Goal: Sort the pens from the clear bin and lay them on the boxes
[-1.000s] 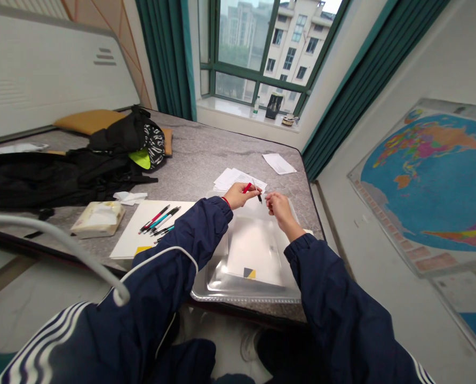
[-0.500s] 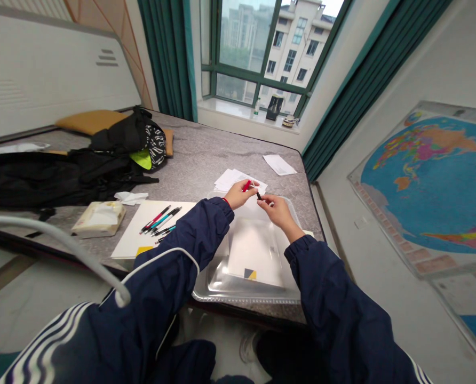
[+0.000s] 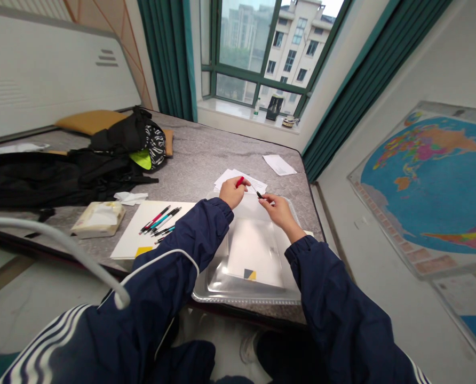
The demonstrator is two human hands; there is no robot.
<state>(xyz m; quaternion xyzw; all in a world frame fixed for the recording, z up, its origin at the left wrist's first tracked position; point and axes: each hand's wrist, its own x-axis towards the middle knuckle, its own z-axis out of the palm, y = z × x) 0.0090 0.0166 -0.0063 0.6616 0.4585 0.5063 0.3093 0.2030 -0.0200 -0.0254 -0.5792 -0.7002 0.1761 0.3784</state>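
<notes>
My left hand is closed on a red pen barrel. My right hand pinches a small black pen piece between thumb and fingers. A thin pale rod, looking like a pen refill, spans the gap between the two parts. Both hands are over the far part of a clear plastic tray. White paper with a grey and yellow corner mark lies in that tray. To the left, several pens rest on a white pad.
Paper slips lie just past the tray, with another slip farther right. A tissue pack, a crumpled tissue and a black backpack are at the left. A white cable crosses my left sleeve.
My left hand has moved slightly left with the red barrel, away from the black piece. More of the thin rod now shows between them. My right hand stays nearly in place.
</notes>
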